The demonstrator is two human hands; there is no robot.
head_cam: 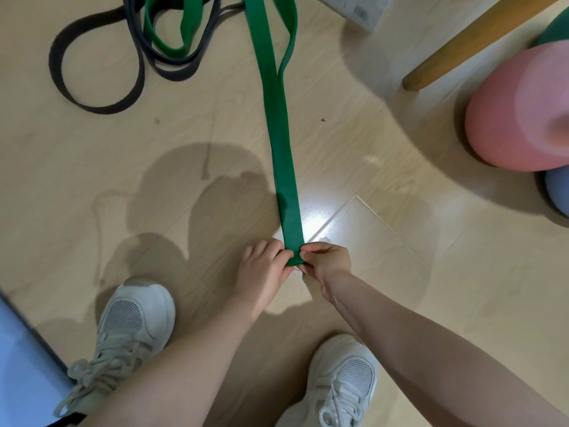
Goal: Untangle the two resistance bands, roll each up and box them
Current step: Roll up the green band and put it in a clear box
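Pale wood-look flooring (400,272) is filling the view, glare shining just beside the green band (278,134), which is lying flat in a doubled strip running away from the person. Its near end is being pinched from both sides: the left hand (264,272) and the right hand (326,261) are curling fingers around the folded tip. The black band (92,61) is lying looped at upper left, well apart. A box (357,7) at the top edge is showing a barcode, its print too small to read.

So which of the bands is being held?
The wide green band, its near end pinched by both hands; the black band lies loose.
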